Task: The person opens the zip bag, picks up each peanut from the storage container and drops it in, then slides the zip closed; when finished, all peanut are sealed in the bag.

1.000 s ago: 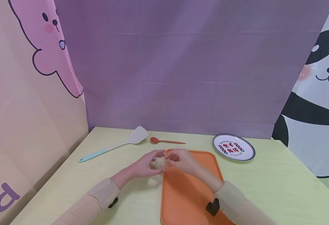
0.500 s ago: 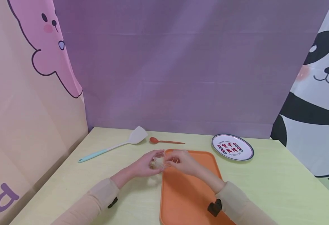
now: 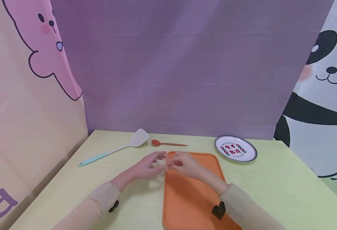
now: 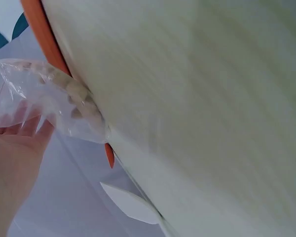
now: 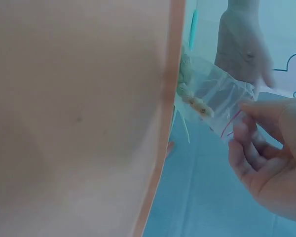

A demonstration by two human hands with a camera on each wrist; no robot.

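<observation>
A clear zip bag (image 5: 219, 96) with a red line near its mouth holds several tan, lumpy pieces (image 5: 193, 101) that look like peanuts in the shell. My right hand (image 3: 187, 164) pinches the bag's mouth between thumb and fingers. On the other side is my left hand (image 3: 145, 166), its thumb spread away from its fingers. In the left wrist view its fingers (image 4: 29, 126) show through the clear bag (image 4: 49, 98), lying behind it. The bag hangs beside the left rim of an orange tray (image 3: 191, 201), close to its far corner.
A white spatula (image 3: 139, 139) with a mint handle lies at the back left of the pale table (image 3: 272, 191). Beside it is a red spoon (image 3: 168, 144). A white printed plate (image 3: 236, 148) stands at the back right, before a purple curtain (image 3: 180, 73).
The head view has turned slightly right, so the scene shifts left. My left thumb has drawn back a little from the bag. My right hand keeps its pinch.
</observation>
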